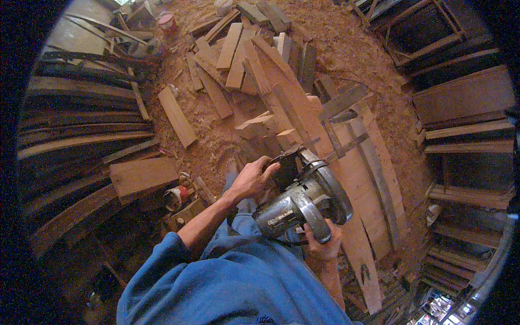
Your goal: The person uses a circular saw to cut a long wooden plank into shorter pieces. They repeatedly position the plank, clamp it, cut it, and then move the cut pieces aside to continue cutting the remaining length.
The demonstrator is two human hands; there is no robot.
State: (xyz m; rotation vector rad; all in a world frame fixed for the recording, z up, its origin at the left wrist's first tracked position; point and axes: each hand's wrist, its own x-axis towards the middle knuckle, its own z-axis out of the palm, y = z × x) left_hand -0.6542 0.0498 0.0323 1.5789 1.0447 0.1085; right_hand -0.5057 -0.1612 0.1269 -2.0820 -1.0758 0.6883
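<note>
A grey metal circular saw (295, 208) with a rounded blade guard is in front of my body, over the boards. My right hand (325, 241) is closed around its rear loop handle. My left hand (253, 177) grips the edge of a dark flat plate (287, 172) at the saw's far left side, thumb on top, other fingers partly hidden. The plate looks like part of the saw's base. Beneath and right of the saw lie long pale planks (368, 200) with a dark strip along them. The blade itself is hidden.
Cut wood blocks (233, 49) are heaped ahead on the sawdust-covered floor (325, 32). One loose board (177, 116) lies left of the heap. Stacked timber lines the left (92, 116) and right (466, 130). A small white-and-red bucket (174, 199) stands near my left arm.
</note>
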